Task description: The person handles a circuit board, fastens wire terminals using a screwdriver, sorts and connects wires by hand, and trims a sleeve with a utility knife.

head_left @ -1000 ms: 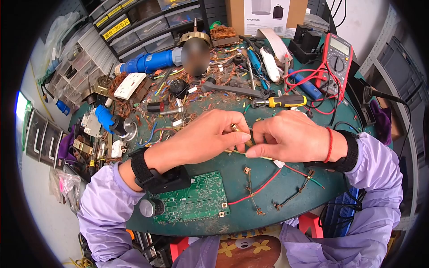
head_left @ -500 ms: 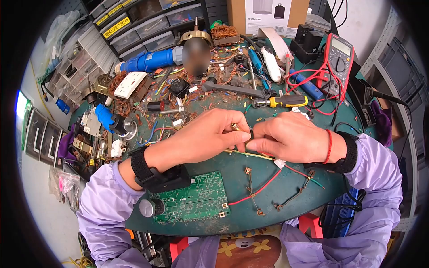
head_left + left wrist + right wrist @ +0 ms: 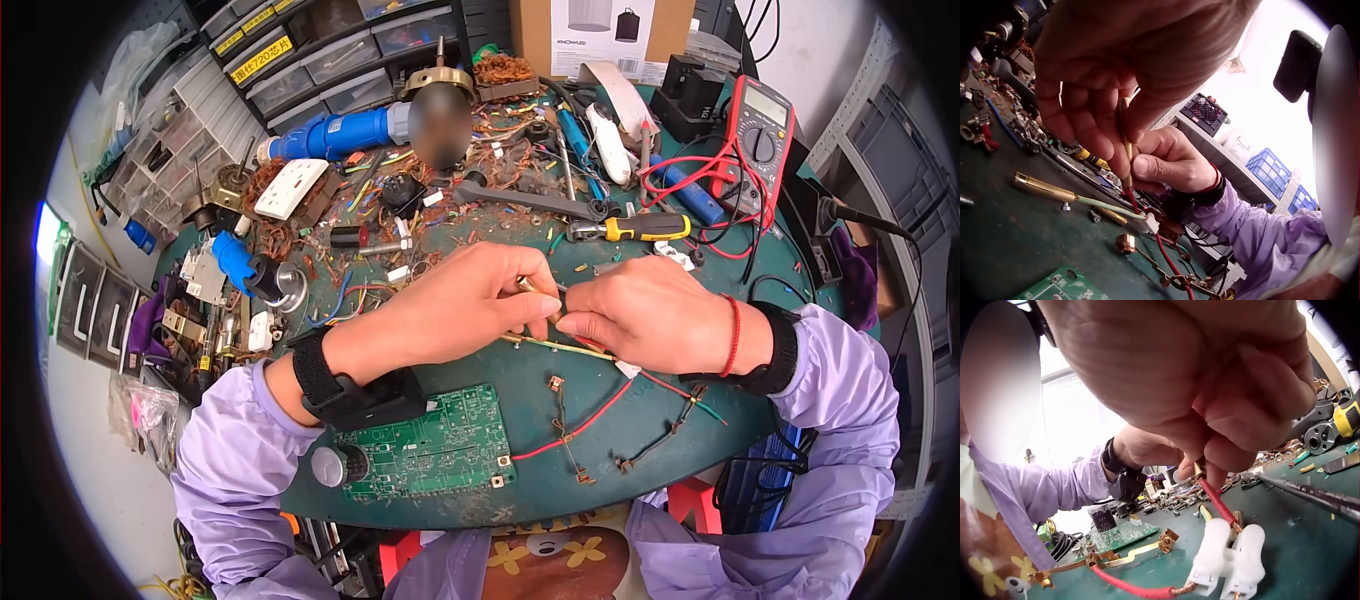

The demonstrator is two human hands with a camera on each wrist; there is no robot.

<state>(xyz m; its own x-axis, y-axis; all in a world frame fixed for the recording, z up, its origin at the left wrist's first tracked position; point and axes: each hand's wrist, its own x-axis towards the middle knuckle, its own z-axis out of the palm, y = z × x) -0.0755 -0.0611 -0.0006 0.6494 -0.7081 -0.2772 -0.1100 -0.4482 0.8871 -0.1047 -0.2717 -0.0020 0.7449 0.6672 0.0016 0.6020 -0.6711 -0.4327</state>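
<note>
My left hand (image 3: 480,305) grips a slim brass pin (image 3: 1127,140), held upright between thumb and fingers. A red wire (image 3: 1219,503) comes out of the pin's lower end. At that end, the thumb and curled fingers of my right hand (image 3: 650,310) pinch the pin. The wire runs down to a white two-way terminal connector (image 3: 1225,559), just below my right hand. A second brass pin (image 3: 1044,189), on a yellow-green wire (image 3: 1107,206), lies over the table, with a small screw (image 3: 1065,207) at its side. Another brass piece (image 3: 1113,217) lies behind it.
A green circuit board (image 3: 430,440) lies at the front left, and thin brass strips (image 3: 560,425) at the front right. Beyond my hands are a yellow-black ratchet (image 3: 650,227), a multimeter (image 3: 757,135) and heaped wire scraps. A blue plug (image 3: 330,137) lies at the back.
My right hand has shifted very slightly to the right, and the white connector has moved a little with the wires. The left hand keeps its grip on the brass pin.
</note>
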